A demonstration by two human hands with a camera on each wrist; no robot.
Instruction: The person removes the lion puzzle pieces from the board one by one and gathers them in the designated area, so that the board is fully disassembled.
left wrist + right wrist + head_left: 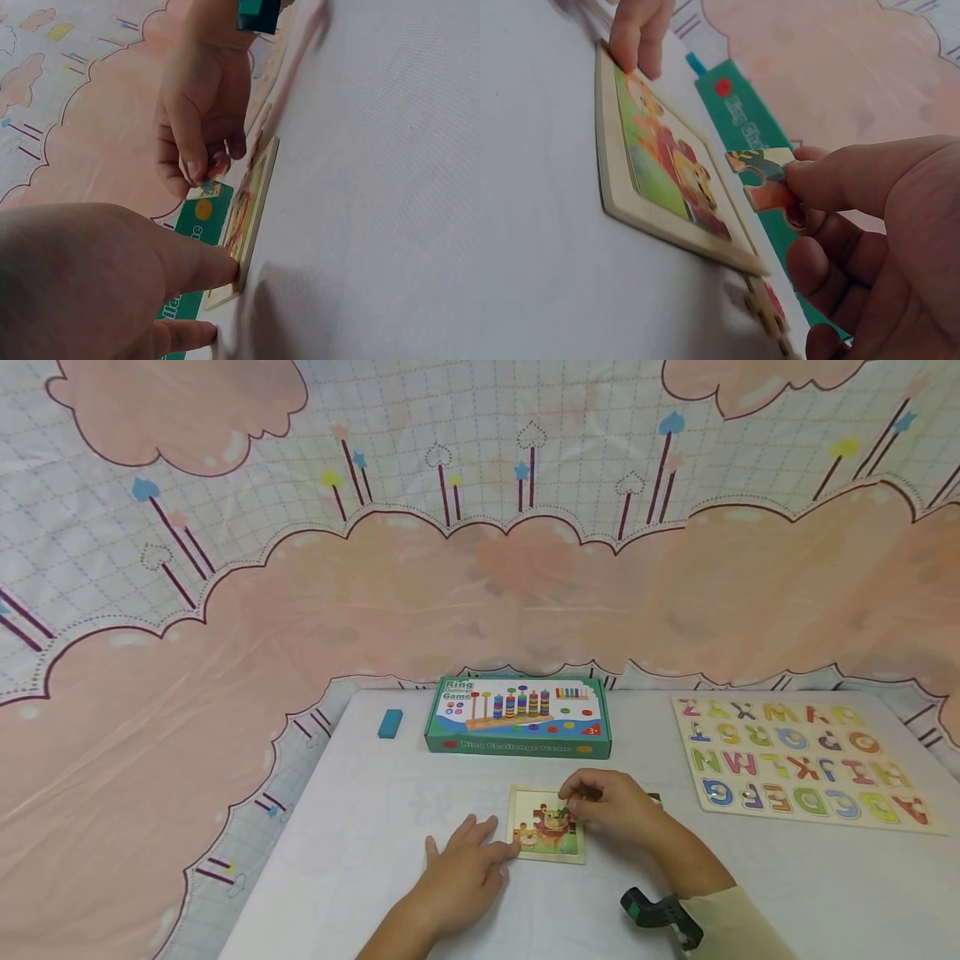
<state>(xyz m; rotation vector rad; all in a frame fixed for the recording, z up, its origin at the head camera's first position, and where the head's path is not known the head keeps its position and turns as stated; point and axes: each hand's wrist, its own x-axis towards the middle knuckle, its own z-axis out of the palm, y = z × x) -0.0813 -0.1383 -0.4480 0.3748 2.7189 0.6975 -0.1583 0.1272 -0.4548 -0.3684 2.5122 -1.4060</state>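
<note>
A square wooden jigsaw board [546, 858] with a cartoon animal picture lies on the white table. Its lower part is filled with pieces, while pale backing shows along the top and upper left. My left hand [463, 878] has its fingers extended, the index fingertip pressing on the board's left edge. Above the right side of the board, my right hand [621, 810] pinches a jigsaw piece [771, 196] between thumb and fingers. The piece is held tilted and apart from the board in the right wrist view. Loose pieces [765, 306] lie beyond the board, mostly hidden by the right hand in the head view.
Behind the board stands a green ring game box [519, 745]. A blue block [390, 723] lies left of it. On the right is a wooden alphabet board [825, 821] with colourful letters. A patterned cloth [480, 602] hangs behind the table.
</note>
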